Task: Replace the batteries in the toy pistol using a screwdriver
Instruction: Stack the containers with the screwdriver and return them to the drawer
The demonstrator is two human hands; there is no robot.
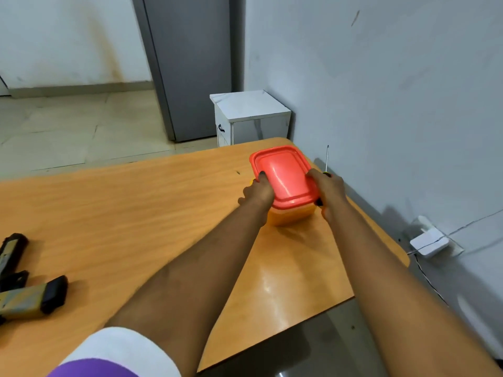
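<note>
An orange plastic box [291,215] with a red lid [283,176] stands on the far right part of the wooden table [122,213]. My left hand [257,193] presses on the lid's left edge. My right hand [328,190] rests against the lid's right edge and also holds a screwdriver [326,160], whose thin metal shaft points up beside the wall. The toy pistol [24,284], black and tan, lies at the table's left edge, far from both hands. No batteries are visible.
A grey wall runs close along the table's right side. A white charger [430,242] with a cable sits on the floor by the wall. A small white cabinet [250,118] and a grey door [190,66] stand beyond the table's far edge.
</note>
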